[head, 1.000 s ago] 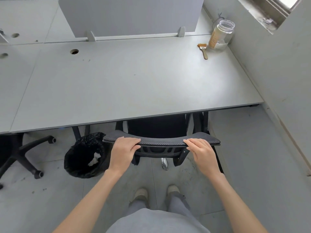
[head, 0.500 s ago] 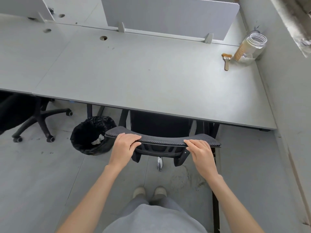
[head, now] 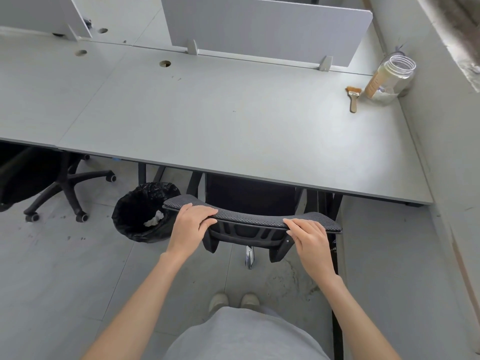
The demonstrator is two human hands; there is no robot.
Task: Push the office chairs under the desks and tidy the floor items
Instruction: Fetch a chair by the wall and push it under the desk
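Grey desk (head: 233, 120) up top, big and flat, w/ a divider panel (head: 259, 24) at the back. Under its front edge, black mesh chair (head: 249, 201), seat tucked in already, only the top of the back sticking out toward the feet. Prob rolls easy on wheels, not too heavy, but could swing or turn if pushed on one side only. Mesh top edge looks a bit soft, plastic frame below it stiff. Best hold: both ends of the top edge, like now. Second chair (head: 52, 183) off to the left, partly under the next desk, legs and wheels out on the floor. Black-bagged bin (head: 145, 211) just beside the mesh chair's left end, w/ white paper inside. Jar (head: 392, 79) and small brush (head: 352, 96) on the desk's far right corner. Left hand (head: 192, 226) over the left end of the chair top, fingers curled down round the edge, close together. Right hand (head: 310, 236) on the right end, fingers bent over the top edge, pinching it lightly.
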